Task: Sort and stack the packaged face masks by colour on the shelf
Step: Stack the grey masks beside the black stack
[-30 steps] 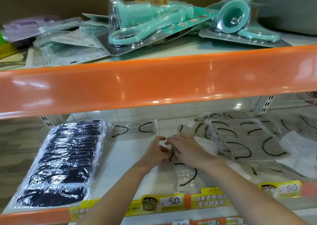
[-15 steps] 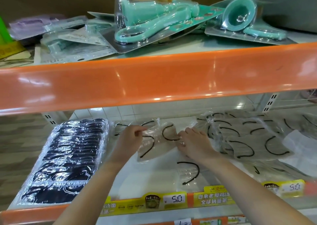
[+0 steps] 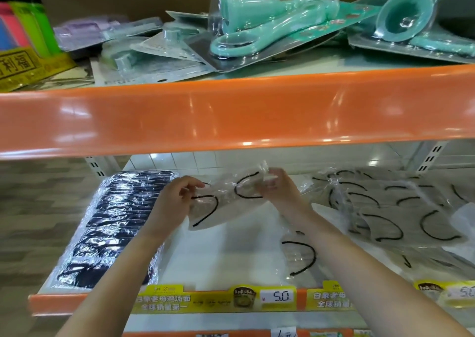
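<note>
Both hands hold one packaged beige face mask (image 3: pixel 226 203) with black ear loops above the white shelf (image 3: pixel 226 259). My left hand (image 3: pixel 174 200) pinches its left edge and my right hand (image 3: pixel 277 190) pinches its upper right corner. A wrapped stack of black masks (image 3: pixel 113 226) lies at the shelf's left. A loose heap of beige packaged masks (image 3: pixel 390 208) covers the right side. Another clear-wrapped mask (image 3: pixel 298 257) lies near the front edge under my right forearm.
An orange shelf lip (image 3: pixel 231 115) hangs just above my hands. Turquoise blister-packed tools (image 3: pixel 270 28) clutter the upper shelf. Yellow price labels (image 3: pixel 218 298) run along the front rail.
The beige mask pack has been lifted off the shelf and carried up and left, toward the back. Both hands moved with it.
</note>
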Demonstrator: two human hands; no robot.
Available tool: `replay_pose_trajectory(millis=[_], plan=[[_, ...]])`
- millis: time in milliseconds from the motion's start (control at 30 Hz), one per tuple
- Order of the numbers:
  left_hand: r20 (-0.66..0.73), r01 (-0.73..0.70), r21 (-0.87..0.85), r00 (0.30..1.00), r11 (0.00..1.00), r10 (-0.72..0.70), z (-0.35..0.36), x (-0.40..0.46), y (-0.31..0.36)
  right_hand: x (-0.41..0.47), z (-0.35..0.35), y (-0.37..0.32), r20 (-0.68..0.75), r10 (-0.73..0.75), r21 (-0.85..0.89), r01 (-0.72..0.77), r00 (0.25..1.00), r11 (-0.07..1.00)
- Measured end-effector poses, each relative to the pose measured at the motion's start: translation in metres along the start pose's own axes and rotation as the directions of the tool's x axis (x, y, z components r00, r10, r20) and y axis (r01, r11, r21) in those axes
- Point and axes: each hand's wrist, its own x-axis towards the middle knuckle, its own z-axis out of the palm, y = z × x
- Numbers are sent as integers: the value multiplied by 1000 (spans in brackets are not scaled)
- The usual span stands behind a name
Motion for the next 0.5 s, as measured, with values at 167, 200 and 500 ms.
replay_pose_trajectory(millis=[167,200,500], plan=[[-87,-28,193,995,981,46,2,-7,-15,5,5,16,3,103,5,-103,995,995],[-78,-33,257,995,966,55,4,-8,-18,4,7,19,-21,102,1,-102,995,995],[194,-175,458,977,872,94,57,-23,-19,17,23,33,-115,298,360,-240,947,902]])
